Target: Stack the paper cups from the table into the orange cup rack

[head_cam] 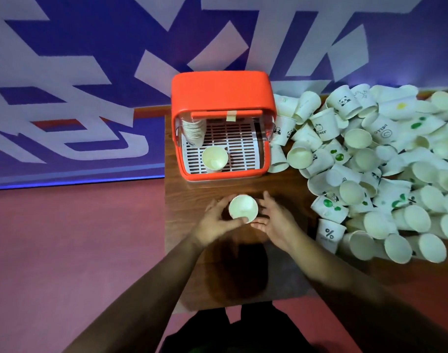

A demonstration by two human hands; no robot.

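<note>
I see my left hand (217, 222) gripping an upright paper cup (243, 208) over the wooden surface (187, 200), my right hand (276, 222) resting against its other side. Beyond stands the orange cup rack (221, 90), holding a cup stack (193, 131) and a single cup (214, 157); loose cups (383, 174) lie heaped to its right.

1 rack (221, 90), 2 hands (215, 225) (276, 222), many cups (358, 138)

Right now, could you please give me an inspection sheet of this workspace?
Surface: brown wooden table.
Job's things: orange rack holds a cup stack at back left and a single cup upright in front; a held cup is nearer the person.
Clutter: loose cups heaped on the right.
Grippers: left hand grips the held cup; right hand lies beside it, relaxed.
Cables: nothing seen.
Surroundings: blue-and-white wall, reddish floor.
</note>
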